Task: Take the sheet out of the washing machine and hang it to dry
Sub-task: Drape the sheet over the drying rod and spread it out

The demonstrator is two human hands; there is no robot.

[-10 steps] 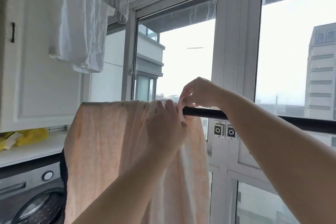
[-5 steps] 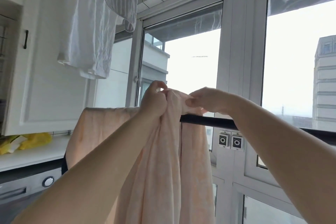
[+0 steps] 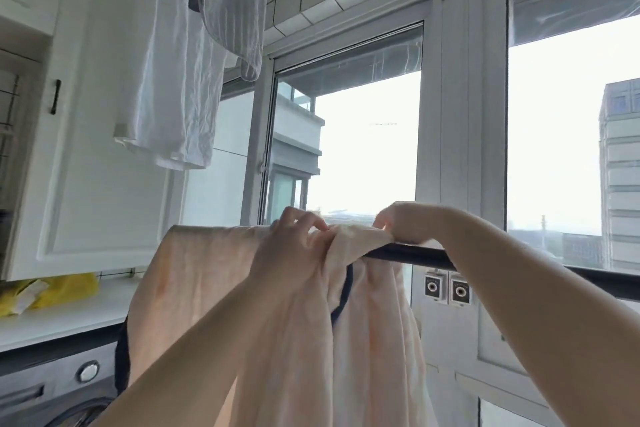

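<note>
the peach sheet (image 3: 194, 288) hangs over the black drying rail (image 3: 415, 255), its left part spread flat along the rail and its right part bunched into folds that fall straight down, a dark trim (image 3: 343, 298) looping out between them. the left hand (image 3: 294, 246) pinches the gathered top edge, fingers (image 3: 304, 218) curled round the fabric, and the right hand (image 3: 405, 225) pinches the next fold just beside it, thumb and fingers closed on the cloth over the rail. a second ago both hands sat together on one tight clump; now they are a little apart, with a short stretch of sheet drawn rightward along the rail between them. i judge the sheet is out and hung, and the work left is spreading the bunch toward the bare right end of the rail. white shirts (image 3: 166, 62) hang above left; the washing machine (image 3: 52, 388) sits under the worktop (image 3: 69, 315), where a yellow bag (image 3: 52, 291) lies near its left edge.
</note>
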